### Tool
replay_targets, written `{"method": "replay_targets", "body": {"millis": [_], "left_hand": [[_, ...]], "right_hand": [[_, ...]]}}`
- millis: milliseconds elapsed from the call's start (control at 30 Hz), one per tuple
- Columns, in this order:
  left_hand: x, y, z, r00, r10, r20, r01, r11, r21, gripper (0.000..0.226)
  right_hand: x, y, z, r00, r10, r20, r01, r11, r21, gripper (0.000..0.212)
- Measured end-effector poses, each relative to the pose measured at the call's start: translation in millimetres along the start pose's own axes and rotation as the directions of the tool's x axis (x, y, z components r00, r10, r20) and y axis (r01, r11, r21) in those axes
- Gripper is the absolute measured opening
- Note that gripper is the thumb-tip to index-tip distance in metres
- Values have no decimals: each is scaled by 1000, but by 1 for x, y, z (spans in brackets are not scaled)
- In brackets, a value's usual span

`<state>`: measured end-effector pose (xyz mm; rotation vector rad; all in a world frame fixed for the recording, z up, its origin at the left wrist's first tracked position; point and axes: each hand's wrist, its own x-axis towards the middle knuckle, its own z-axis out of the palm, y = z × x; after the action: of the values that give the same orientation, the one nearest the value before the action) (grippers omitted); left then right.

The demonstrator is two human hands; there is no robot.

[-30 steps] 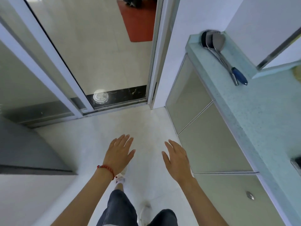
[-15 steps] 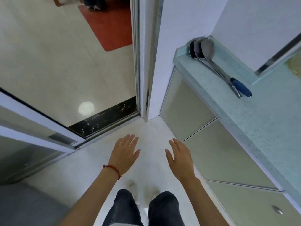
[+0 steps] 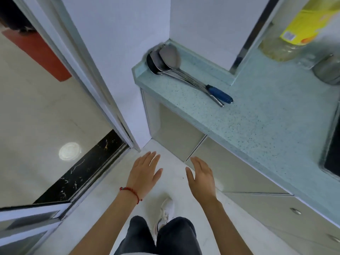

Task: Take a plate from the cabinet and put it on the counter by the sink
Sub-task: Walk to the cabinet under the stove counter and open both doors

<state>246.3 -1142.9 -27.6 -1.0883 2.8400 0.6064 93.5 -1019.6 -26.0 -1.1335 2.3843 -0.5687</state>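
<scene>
My left hand (image 3: 144,173), with a red cord at the wrist, and my right hand (image 3: 201,176) hover palm down over the white floor, fingers spread and holding nothing. A pale green speckled counter (image 3: 257,115) runs along the right. Beneath it are closed grey cabinet doors (image 3: 226,168), one with a round metal knob (image 3: 295,211). The right hand is just left of those doors and does not touch them. No plate is in view. A dark basin edge (image 3: 333,157), possibly the sink, shows at the far right.
Metal ladles and a blue-handled utensil (image 3: 185,70) lie on the counter's far end. A yellow-labelled oil bottle (image 3: 294,32) and a metal cup (image 3: 328,70) stand at the back right. A sliding glass door frame (image 3: 88,85) and black threshold (image 3: 81,172) are on the left.
The view has swung right and closer to the counter; the bottle, cup and dark basin edge came into view. Both hands stay open in front of me.
</scene>
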Motion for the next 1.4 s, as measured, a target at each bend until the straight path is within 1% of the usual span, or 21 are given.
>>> {"method": "replay_targets", "body": {"millis": [200, 333, 400, 433, 467, 500, 533, 567, 633, 700, 733, 767, 800, 867, 933, 1000, 1133, 1167, 1233, 1333, 1400], "left_hand": [[42, 23, 10, 994, 94, 58, -94, 996, 2, 51], [63, 34, 19, 985, 154, 80, -154, 988, -5, 51], [73, 38, 23, 982, 175, 75, -170, 983, -64, 49], [77, 40, 25, 984, 167, 70, -157, 979, -129, 48], [82, 42, 27, 988, 144, 62, -128, 968, -215, 46], [87, 45, 29, 993, 107, 57, -84, 947, -310, 45], [93, 48, 32, 996, 62, 59, -33, 913, -406, 43], [100, 51, 34, 998, 11, 69, 25, 866, -500, 40], [117, 58, 38, 986, -111, 126, 168, 711, -683, 34], [134, 68, 39, 950, -205, 236, 308, 478, -823, 26], [141, 73, 38, 927, -222, 302, 364, 344, -865, 22], [148, 77, 38, 906, -218, 364, 409, 220, -886, 20], [154, 80, 38, 890, -203, 408, 437, 123, -891, 18], [166, 84, 38, 875, -166, 454, 460, -5, -888, 15], [177, 85, 37, 870, -132, 476, 468, -86, -880, 12], [184, 84, 37, 867, -83, 491, 479, -136, -867, 15], [188, 77, 39, 855, 68, 514, 514, -236, -824, 34], [188, 76, 39, 854, 98, 511, 518, -245, -820, 33], [191, 74, 39, 858, 112, 502, 513, -238, -825, 26], [192, 72, 39, 865, 73, 497, 501, -206, -841, 21], [189, 70, 39, 868, 51, 494, 494, -192, -848, 20]], "right_hand": [[13, 19, -7, 990, 126, -55, -121, 988, 94, 41], [17, 28, -7, 977, 184, -104, -168, 974, 149, 40], [21, 32, -6, 968, 216, -124, -191, 963, 188, 40], [23, 33, -5, 957, 258, -133, -220, 944, 246, 39], [26, 33, -4, 934, 329, -137, -263, 896, 358, 37], [29, 32, -4, 896, 426, -125, -309, 802, 512, 34], [34, 31, -5, 850, 520, -85, -338, 662, 669, 31], [41, 30, -5, 805, 592, -41, -335, 510, 792, 27], [54, 31, -6, 735, 677, 35, -266, 241, 933, 25], [67, 33, -7, 701, 702, 127, -146, -34, 989, 26], [73, 34, -7, 695, 700, 162, -88, -140, 986, 27], [79, 35, -7, 694, 696, 186, -38, -222, 974, 26], [84, 35, -8, 694, 692, 202, 9, -288, 957, 24], [94, 35, -9, 696, 682, 222, 88, -389, 917, 15], [102, 35, -11, 700, 675, 232, 139, -449, 883, 21], [107, 35, -12, 703, 669, 240, 165, -482, 860, 26], [110, 35, -9, 706, 659, 259, 189, -527, 828, 26], [111, 35, -9, 706, 658, 263, 188, -532, 825, 25], [111, 35, -10, 707, 656, 266, 179, -530, 829, 22], [106, 35, -9, 695, 665, 275, 160, -515, 842, 18], [100, 32, -6, 686, 672, 279, 145, -503, 852, 19]]}}
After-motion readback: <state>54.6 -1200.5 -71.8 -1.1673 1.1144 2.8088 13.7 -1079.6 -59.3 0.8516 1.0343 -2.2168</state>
